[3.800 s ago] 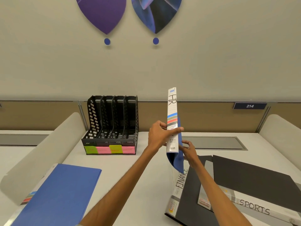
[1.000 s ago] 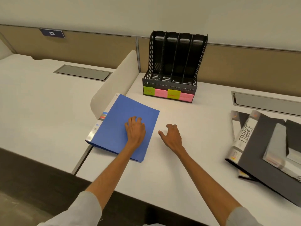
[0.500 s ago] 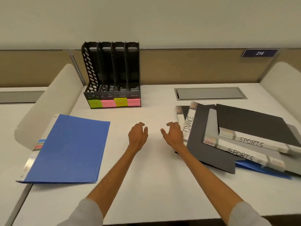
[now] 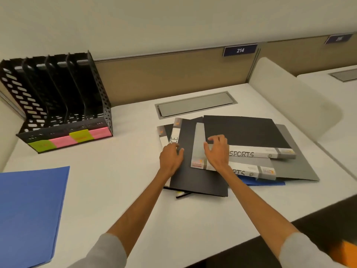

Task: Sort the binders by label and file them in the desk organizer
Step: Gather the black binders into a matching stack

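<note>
A heap of binders lies on the white desk [image 4: 119,182] at the right. My left hand [image 4: 171,157] rests on the black binder marked FINANCE [image 4: 195,178], fingers relaxed over its white spine. My right hand [image 4: 217,151] touches the corner of the top black binder marked SPORTS [image 4: 245,132], fingers loosely bent, holding nothing. Below it lies a grey SPORTS binder [image 4: 286,167], with a blue binder [image 4: 266,182] peeking out underneath. A black desk organizer [image 4: 58,105] with several slots and green and pink labels stands at the back left. A blue binder [image 4: 29,213] lies flat at the front left.
A grey cable hatch [image 4: 195,104] is set into the desk behind the heap. White curved dividers [image 4: 293,101] bound the desk on the right, a brown partition with sign 214 [image 4: 240,49] runs along the back. The desk's front edge is near my right forearm.
Both hands moved right from the bare desk onto the binder heap. My view swung right, so the organizer and the blue binder now sit at the left edge.
</note>
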A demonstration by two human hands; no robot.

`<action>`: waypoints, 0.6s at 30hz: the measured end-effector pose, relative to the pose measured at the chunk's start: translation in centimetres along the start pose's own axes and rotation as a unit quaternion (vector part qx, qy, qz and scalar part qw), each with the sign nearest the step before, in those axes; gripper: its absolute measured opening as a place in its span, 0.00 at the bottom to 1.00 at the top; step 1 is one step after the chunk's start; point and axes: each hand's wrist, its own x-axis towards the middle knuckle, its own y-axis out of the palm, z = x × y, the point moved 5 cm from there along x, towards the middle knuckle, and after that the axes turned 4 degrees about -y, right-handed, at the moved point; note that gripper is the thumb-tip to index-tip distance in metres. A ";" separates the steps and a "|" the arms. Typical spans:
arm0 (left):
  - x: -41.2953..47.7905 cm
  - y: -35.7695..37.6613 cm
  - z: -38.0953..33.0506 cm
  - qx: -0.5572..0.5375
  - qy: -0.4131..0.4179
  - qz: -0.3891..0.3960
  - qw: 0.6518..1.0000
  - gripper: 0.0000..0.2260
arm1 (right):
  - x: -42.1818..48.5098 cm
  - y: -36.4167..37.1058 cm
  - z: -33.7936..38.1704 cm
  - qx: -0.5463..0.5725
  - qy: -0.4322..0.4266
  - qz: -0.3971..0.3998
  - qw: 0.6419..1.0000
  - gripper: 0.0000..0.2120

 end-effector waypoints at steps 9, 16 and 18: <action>1.5 8.9 -6.9 0.175 0.013 0.160 0.971 0.38 | 2.5 -6.5 -12.2 -0.143 0.106 0.024 0.984 0.22; 2.4 12.0 -9.3 0.226 -0.011 0.154 0.962 0.36 | 2.6 -11.3 -20.3 -0.196 0.236 0.080 0.949 0.38; 2.6 12.3 -9.7 0.222 -0.016 0.131 0.966 0.33 | 2.7 -12.0 -21.5 -0.179 0.283 0.086 0.939 0.43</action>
